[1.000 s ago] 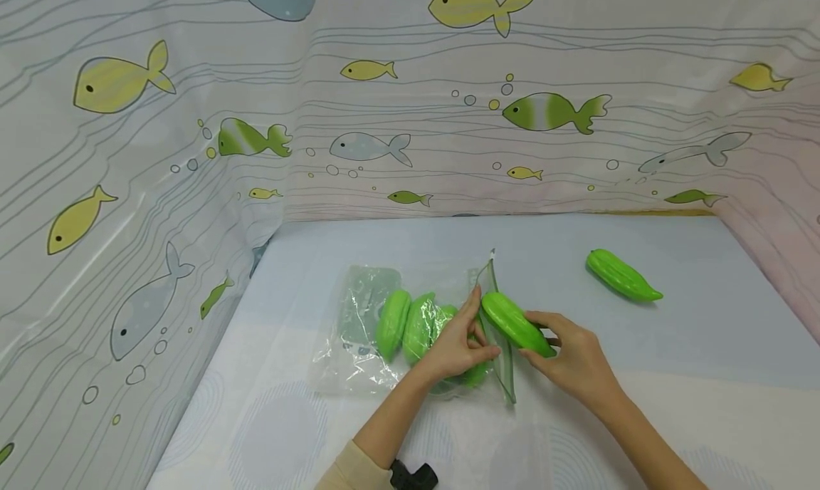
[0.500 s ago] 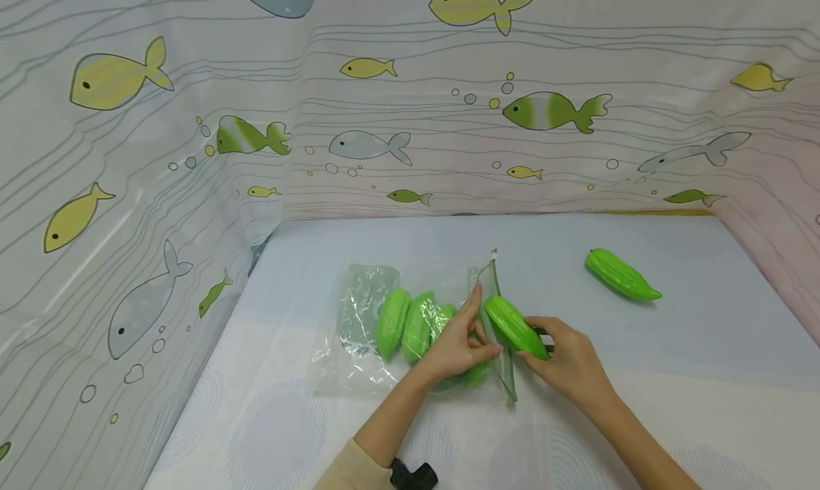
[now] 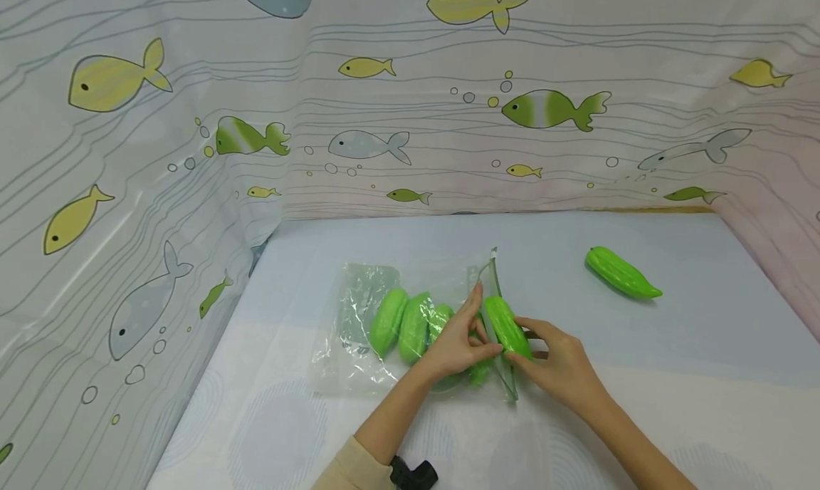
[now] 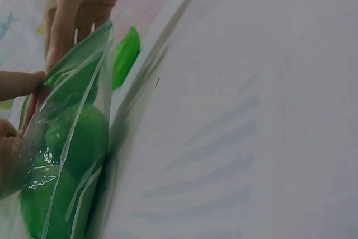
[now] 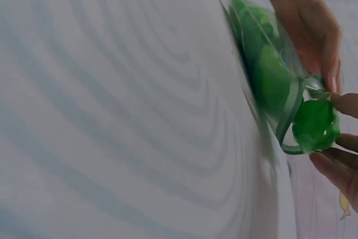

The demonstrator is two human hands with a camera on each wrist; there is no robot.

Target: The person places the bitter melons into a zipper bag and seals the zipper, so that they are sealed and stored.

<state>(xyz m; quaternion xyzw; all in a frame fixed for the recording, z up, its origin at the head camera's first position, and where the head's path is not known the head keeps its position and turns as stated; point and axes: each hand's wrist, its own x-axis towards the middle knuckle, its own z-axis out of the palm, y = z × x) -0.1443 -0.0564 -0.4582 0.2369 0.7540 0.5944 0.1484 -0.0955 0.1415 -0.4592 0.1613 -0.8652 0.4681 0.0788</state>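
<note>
Green vegetable (image 3: 506,326) lies left of the right hand (image 3: 562,365) gripping it, long axis slanting nearly along the mouth of the bag (image 3: 368,306), which the left hand (image 3: 458,342) holds.

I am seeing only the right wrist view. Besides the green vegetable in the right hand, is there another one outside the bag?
Observer: Yes, the head view shows one loose vegetable on the table, beyond the right hand.
Operator: How are the others arranged in the bag?
Observer: At least three bagged vegetables lie side by side.
Operator: And the end away from the opening?
Observer: There the bag lies flat, with no vegetable visible.
</note>
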